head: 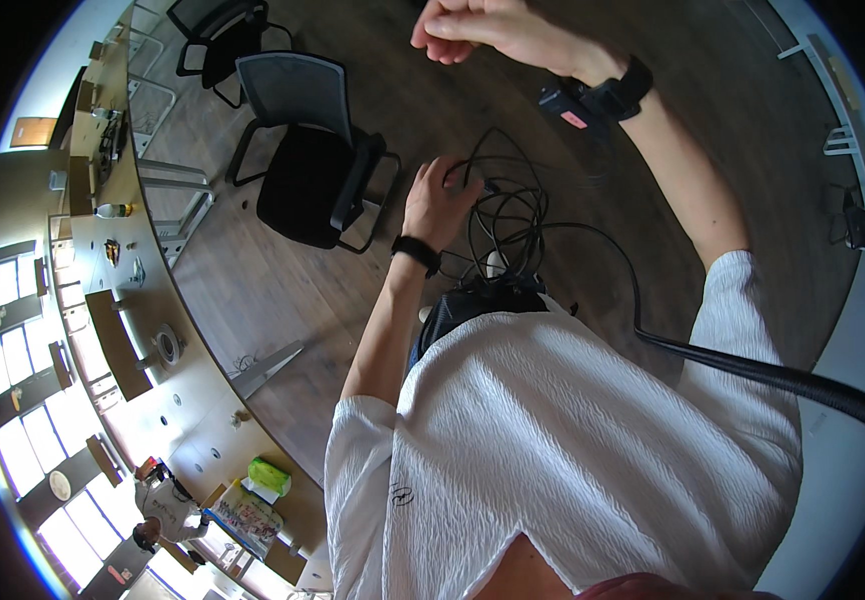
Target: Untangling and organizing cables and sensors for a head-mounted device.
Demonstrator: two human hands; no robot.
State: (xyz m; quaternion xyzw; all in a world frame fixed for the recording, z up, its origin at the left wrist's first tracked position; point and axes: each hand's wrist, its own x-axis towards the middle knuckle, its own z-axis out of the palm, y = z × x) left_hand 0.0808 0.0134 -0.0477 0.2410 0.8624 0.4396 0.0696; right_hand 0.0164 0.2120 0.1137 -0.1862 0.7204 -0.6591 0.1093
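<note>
A tangle of black cable hangs in loose loops in front of my waist. My left hand, with a black band at its wrist, grips some of the loops at their left side. One strand of the cable runs off to the right, towards a thicker black sleeved cable that passes over my right arm. My right hand is raised at the top edge, apart from the tangle. Its fingers are curled in and nothing shows between them. A black strapped device with a pink label sits on that wrist.
Black mesh office chairs stand on the wood floor to the left. Beyond them runs a long table holding a bottle, a green tissue pack and other items. Another person is at its far side.
</note>
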